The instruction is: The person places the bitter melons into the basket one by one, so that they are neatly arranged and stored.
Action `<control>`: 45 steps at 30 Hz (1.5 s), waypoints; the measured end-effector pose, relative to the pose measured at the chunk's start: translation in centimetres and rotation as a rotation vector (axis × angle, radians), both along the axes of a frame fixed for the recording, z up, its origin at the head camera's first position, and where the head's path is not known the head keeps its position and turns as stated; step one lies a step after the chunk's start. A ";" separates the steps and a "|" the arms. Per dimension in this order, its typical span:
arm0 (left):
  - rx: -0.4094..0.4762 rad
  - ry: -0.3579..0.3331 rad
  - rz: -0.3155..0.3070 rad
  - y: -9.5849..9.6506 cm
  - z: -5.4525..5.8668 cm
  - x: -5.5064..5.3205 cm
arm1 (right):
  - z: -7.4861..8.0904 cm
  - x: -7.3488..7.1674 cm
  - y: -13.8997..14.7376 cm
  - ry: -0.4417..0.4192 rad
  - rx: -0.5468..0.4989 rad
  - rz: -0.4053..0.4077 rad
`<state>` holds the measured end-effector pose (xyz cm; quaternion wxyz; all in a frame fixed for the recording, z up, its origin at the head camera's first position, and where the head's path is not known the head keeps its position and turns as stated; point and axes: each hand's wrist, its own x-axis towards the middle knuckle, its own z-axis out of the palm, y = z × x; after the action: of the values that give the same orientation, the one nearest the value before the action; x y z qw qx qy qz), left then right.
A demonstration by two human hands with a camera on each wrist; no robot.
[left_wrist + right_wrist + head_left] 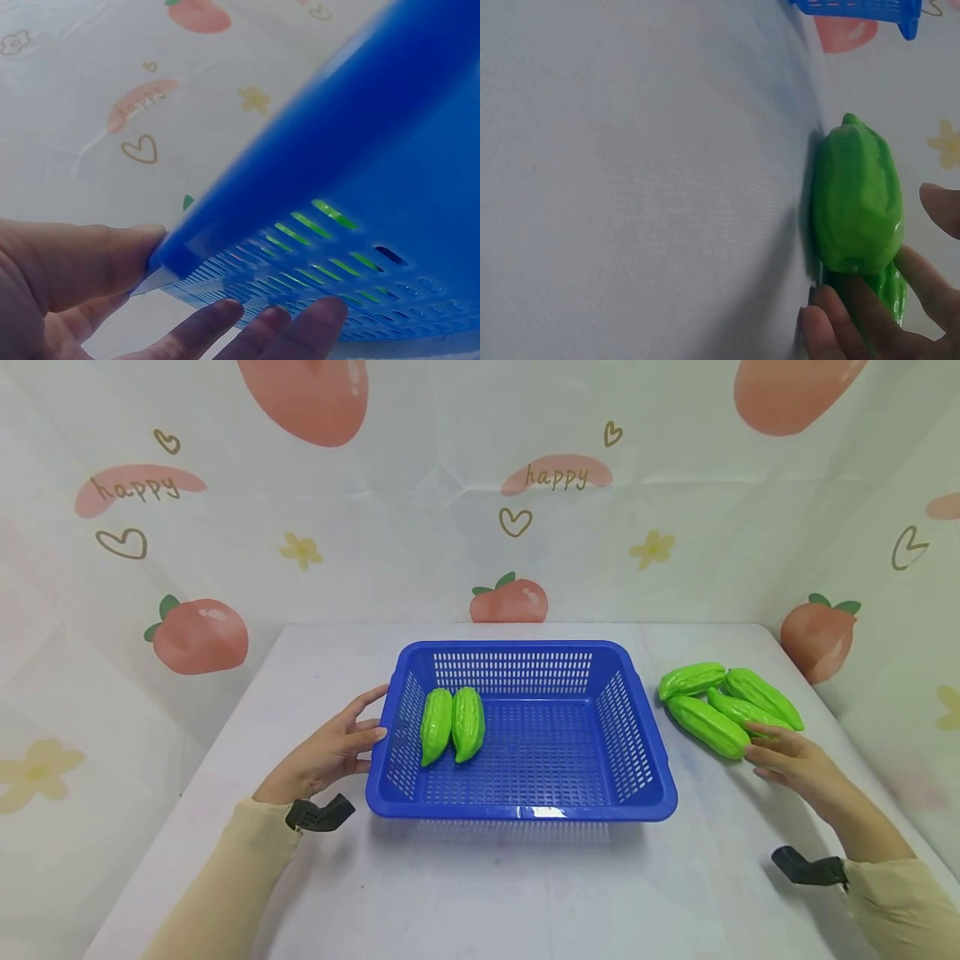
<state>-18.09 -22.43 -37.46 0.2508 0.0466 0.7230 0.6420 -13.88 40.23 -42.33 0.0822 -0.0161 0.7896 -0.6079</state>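
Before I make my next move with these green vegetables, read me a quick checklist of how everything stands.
1. Left hand on the basket: ok, it touches the left rim.
2. Firmness of that hold: cannot tell.
3. Basket upright: ok.
4. Room inside: ok, the floor right of the two vegetables is bare in the head view.
5. Right hand at the four loose vegetables: ok, on the table.
6. Vegetable gripped: not ok, the right fingers are spread, not wrapped round one.

Smooth, glossy plastic basket (521,812); shiny, ridged, plastic-looking gourds (708,727); matt cloth sleeves (225,881); matt, finely textured tabletop (465,897)
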 end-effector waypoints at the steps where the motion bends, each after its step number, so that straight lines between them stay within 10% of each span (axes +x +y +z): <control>1: 0.000 -0.001 0.001 0.0 0.0 0.0 | 0.0 -0.1 -0.1 -0.006 0.019 -0.001; 13: 0.007 -0.005 -0.006 0.1 -0.1 -0.2 | 0.6 -1.1 -2.3 -0.077 0.356 0.010; 27: 0.017 0.000 0.003 0.1 0.0 -0.1 | 0.8 -2.0 -3.2 -0.140 0.516 -0.005; 45: -0.021 0.015 -0.004 0.0 -0.2 -0.1 | 0.6 -1.7 -3.2 -0.136 0.476 -0.014</control>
<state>-18.15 -22.46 -37.63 0.2473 0.0501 0.7316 0.6334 -15.62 37.03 -41.77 0.1325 0.0502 0.9033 -0.4049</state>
